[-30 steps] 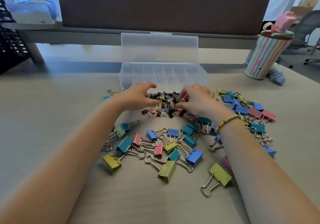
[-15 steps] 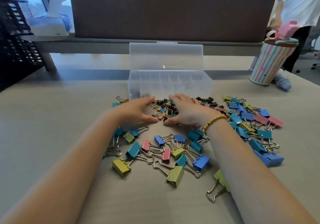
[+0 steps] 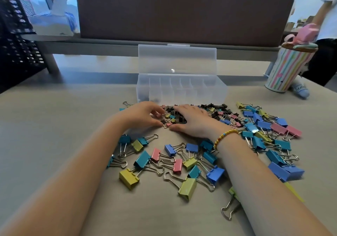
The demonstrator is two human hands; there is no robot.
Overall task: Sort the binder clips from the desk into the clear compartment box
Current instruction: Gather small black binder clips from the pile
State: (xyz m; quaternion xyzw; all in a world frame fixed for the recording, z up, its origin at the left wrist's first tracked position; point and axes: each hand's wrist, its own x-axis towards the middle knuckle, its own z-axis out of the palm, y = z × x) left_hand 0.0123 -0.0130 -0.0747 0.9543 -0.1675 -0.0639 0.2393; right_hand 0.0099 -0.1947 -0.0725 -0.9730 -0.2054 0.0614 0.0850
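1. Since a second ago, both hands have been drawn closer together over the small clips (image 3: pixel 215 110) heaped in front of the box (image 3: pixel 180 89).
2. The right hand (image 3: pixel 193 121), curled then, is now laid flat, fingers straight, on the pile at 12 o'clock of the worktop (image 3: pixel 45 126).
3. The left hand (image 3: pixel 144 114) is seen with fingers bent around the pile's left edge; whether a clip is pinched cannot be told.
4. This is judged as gathering or raking; sorting has barely started.
5. The box stands open, lid upright; something dark shows in its left compartments, the rest look bare.
6. Large clips (image 3: pixel 187 162), blue, teal, pink and yellow, lie scattered from 3 to 6 o'clock.
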